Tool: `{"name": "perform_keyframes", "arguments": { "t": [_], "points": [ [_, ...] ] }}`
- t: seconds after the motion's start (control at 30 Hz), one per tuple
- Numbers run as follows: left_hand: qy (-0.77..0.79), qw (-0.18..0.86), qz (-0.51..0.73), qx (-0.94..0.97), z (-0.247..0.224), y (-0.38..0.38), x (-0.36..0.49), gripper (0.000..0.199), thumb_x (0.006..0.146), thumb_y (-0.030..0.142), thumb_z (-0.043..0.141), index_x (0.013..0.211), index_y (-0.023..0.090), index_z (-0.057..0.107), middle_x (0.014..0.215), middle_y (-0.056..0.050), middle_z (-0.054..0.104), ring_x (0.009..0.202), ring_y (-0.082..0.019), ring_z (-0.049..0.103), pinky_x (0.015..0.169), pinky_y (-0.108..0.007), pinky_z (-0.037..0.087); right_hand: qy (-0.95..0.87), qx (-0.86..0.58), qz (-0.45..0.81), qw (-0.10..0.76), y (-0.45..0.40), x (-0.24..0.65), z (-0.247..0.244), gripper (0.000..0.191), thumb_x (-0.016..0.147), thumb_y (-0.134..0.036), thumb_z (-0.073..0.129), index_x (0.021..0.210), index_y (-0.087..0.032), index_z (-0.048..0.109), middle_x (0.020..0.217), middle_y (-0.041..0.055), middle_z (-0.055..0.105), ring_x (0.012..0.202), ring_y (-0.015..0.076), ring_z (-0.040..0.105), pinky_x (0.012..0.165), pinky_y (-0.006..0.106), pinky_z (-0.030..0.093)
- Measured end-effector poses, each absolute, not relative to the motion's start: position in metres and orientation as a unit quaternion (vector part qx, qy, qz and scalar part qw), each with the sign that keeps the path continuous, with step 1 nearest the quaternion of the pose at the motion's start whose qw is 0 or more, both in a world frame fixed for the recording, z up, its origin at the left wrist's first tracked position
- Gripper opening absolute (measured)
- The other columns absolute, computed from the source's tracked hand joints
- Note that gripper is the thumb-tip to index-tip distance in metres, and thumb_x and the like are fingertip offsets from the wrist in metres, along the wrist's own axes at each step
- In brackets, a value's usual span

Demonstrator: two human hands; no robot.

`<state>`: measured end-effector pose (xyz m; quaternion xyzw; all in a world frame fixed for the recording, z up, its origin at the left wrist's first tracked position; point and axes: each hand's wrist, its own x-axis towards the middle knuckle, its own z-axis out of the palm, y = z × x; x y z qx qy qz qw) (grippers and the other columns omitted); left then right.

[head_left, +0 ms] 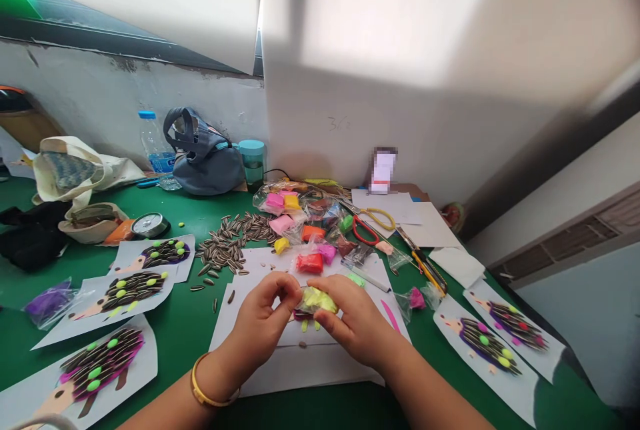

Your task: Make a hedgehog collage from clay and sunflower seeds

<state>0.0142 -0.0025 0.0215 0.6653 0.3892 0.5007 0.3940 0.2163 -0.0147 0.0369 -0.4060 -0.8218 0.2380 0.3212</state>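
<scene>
Between my hands, above the white paper (265, 370), is a small clear packet of yellow-green modelling clay (320, 299). My right hand (353, 317) grips it between thumb and fingers. My left hand (273, 313), with a gold bangle at the wrist, is closed in a pinch at the packet's left edge. Below the packet, a partly hidden clay figure shows a magenta edge and small yellow-green pieces. A red clay packet (310, 263) lies just beyond my hands, with a white marker (367, 275) to its right.
A heap of sunflower seeds (235, 240) lies left of several clay packets. Red-handled scissors (365, 230) and a utility knife (425, 263) lie at right. Hedgehog pictures (100, 370) line both sides of the green table. A blue bag (207, 160) and a bottle (159, 153) stand behind.
</scene>
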Motion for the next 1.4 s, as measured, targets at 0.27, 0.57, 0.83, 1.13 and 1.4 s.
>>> {"name": "perform_keyframes", "arguments": {
  "t": [0.27, 0.57, 0.83, 1.13, 1.4],
  "points": [
    [0.336, 0.332, 0.453, 0.756, 0.018, 0.0, 0.012, 0.022, 0.093, 0.015, 0.054, 0.106, 0.026, 0.068, 0.09, -0.002, 0.064, 0.083, -0.013, 0.061, 0.074, -0.026, 0.052, -0.803, -0.431, 0.232, 0.339, -0.012, 0.214, 0.039, 0.017, 0.095, -0.031, 0.049, 0.096, -0.023, 0.064, 0.09, 0.0036, 0.068, 0.084, 0.0188, 0.059, 0.075, 0.031, 0.043],
    [0.321, 0.251, 0.409, 0.816, 0.02, 0.0, 0.009, 0.02, 0.09, 0.017, 0.06, 0.108, 0.024, 0.067, 0.093, -0.003, 0.067, 0.083, -0.013, 0.063, 0.073, -0.024, 0.054, -0.783, -0.456, 0.272, 0.324, -0.014, 0.208, 0.039, 0.019, 0.096, -0.03, 0.047, 0.09, -0.022, 0.063, 0.083, 0.0021, 0.067, 0.076, 0.0166, 0.059, 0.067, 0.027, 0.041],
    [0.349, 0.257, 0.409, 0.803, 0.026, -0.001, 0.01, 0.012, 0.089, 0.02, 0.062, 0.098, 0.024, 0.07, 0.087, -0.002, 0.068, 0.08, -0.013, 0.064, 0.072, -0.025, 0.054, -0.799, -0.472, 0.207, 0.31, -0.02, 0.209, 0.041, 0.017, 0.084, -0.025, 0.059, 0.101, -0.021, 0.058, 0.089, 0.0026, 0.066, 0.08, 0.019, 0.059, 0.069, 0.029, 0.042],
    [0.439, 0.338, 0.395, 0.733, 0.027, -0.003, 0.013, 0.009, 0.085, 0.028, 0.066, 0.09, 0.022, 0.07, 0.079, 0.0, 0.069, 0.07, -0.013, 0.063, 0.065, -0.024, 0.053, -0.843, -0.456, 0.029, 0.283, -0.017, 0.203, 0.035, 0.019, 0.09, -0.031, 0.06, 0.105, -0.02, 0.059, 0.095, 0.0069, 0.067, 0.087, 0.0227, 0.06, 0.075, 0.035, 0.037],
    [0.433, 0.264, 0.308, 0.805, 0.033, -0.007, 0.012, 0.018, 0.093, 0.035, 0.054, 0.088, 0.021, 0.063, 0.08, -0.001, 0.065, 0.072, -0.015, 0.058, 0.066, -0.027, 0.048, -0.859, -0.431, -0.015, 0.276, -0.021, 0.201, 0.037, 0.012, 0.093, -0.022, 0.05, 0.088, -0.021, 0.06, 0.083, 0.003, 0.064, 0.075, 0.0177, 0.054, 0.071, 0.033, 0.031]
  ]
}}
